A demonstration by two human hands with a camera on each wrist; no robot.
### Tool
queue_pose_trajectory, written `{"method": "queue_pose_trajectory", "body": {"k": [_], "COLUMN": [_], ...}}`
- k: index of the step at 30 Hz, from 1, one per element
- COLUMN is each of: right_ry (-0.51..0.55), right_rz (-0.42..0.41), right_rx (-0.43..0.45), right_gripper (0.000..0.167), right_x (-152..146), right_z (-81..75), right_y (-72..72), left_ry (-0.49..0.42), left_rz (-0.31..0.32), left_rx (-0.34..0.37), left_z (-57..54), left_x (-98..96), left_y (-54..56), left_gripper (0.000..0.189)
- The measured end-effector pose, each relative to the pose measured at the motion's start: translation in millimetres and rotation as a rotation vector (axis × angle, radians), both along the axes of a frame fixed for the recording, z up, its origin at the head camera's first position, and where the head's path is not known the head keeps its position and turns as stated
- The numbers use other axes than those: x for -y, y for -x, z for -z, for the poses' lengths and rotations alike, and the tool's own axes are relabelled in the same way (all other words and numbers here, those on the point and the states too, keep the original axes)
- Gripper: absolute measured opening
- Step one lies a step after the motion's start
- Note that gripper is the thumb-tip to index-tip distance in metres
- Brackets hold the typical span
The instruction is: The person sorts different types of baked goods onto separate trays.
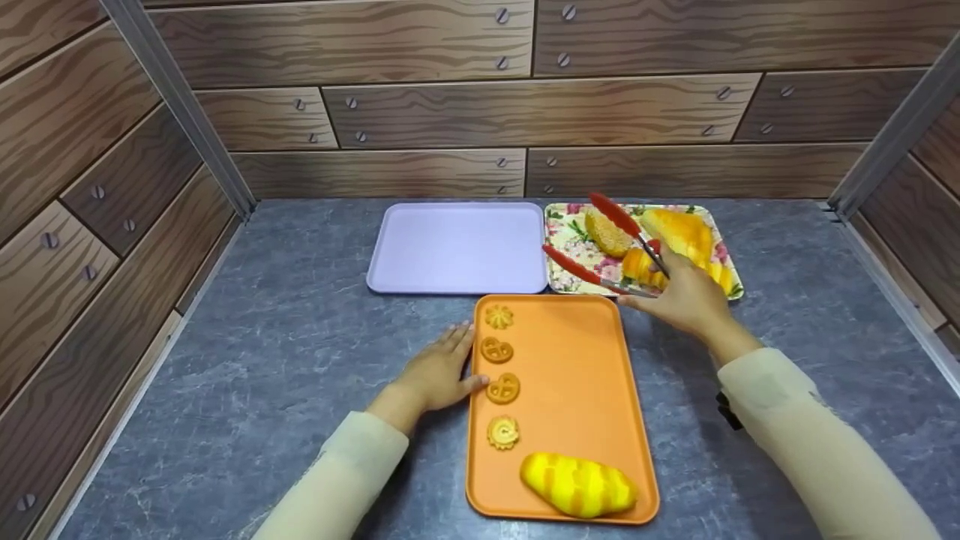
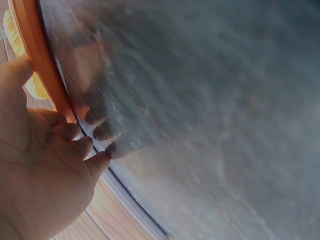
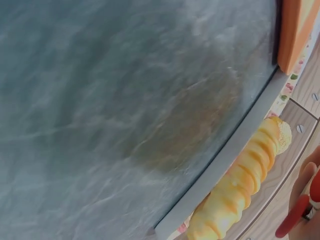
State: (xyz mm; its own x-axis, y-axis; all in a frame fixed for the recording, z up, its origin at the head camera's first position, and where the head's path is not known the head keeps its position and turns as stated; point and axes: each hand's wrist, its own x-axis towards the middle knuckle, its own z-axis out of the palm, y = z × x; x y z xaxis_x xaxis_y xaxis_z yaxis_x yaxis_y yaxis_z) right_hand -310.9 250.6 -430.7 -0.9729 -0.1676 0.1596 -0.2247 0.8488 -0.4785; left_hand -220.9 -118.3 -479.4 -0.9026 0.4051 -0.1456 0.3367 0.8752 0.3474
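My right hand (image 1: 691, 298) grips metal tongs with red tips (image 1: 616, 215), spread apart over the floral tray (image 1: 562, 281). On that tray lie a sesame-topped bun (image 1: 606, 234), a striped bread roll (image 3: 240, 185) and a golden loaf (image 1: 684, 234). At the orange tray's (image 1: 562, 360) left edge, my left hand (image 1: 431, 375) rests with fingers extended along the side and thumb over the rim. Several small cookies line that tray's left side, among them a pretzel-shaped one (image 1: 502, 388) and a flower-shaped one (image 1: 499, 317). A yellow striped bread (image 1: 577, 484) lies at its near end.
A lilac tray (image 1: 457, 247) stands at the back, left of the floral tray and beyond the orange one. Wood-patterned panels (image 1: 427, 112) wall in the grey marbled table (image 1: 255, 360) at the back and both sides.
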Motion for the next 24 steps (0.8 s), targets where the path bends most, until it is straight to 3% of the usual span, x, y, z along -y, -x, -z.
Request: {"method": "queue_pose_trajectory", "body": {"k": [8,17,24], "right_ry": [-0.067,-0.027,-0.008], "right_rz": [-0.103,-0.277,-0.436], "right_rx": [-0.012,-0.099,-0.055], "right_gripper": [0.112,0.085,0.077], "right_x": [-5.1,-5.0,-9.5], "right_z": [3.1,2.8,-1.3], "right_y": [-14.7,-33.5,-48.3], "left_ry": [-0.006,-0.001,0.004], "left_rz": [0.001,0.013,0.009], "left_rx": [-0.002,0.001,0.007], "left_z": [1.0,-0.8,-0.7], "left_x": [0.2,0.7,0.0], "left_y": [0.3,-0.9,-0.4], "left_gripper": [0.083,0.082,0.081]}}
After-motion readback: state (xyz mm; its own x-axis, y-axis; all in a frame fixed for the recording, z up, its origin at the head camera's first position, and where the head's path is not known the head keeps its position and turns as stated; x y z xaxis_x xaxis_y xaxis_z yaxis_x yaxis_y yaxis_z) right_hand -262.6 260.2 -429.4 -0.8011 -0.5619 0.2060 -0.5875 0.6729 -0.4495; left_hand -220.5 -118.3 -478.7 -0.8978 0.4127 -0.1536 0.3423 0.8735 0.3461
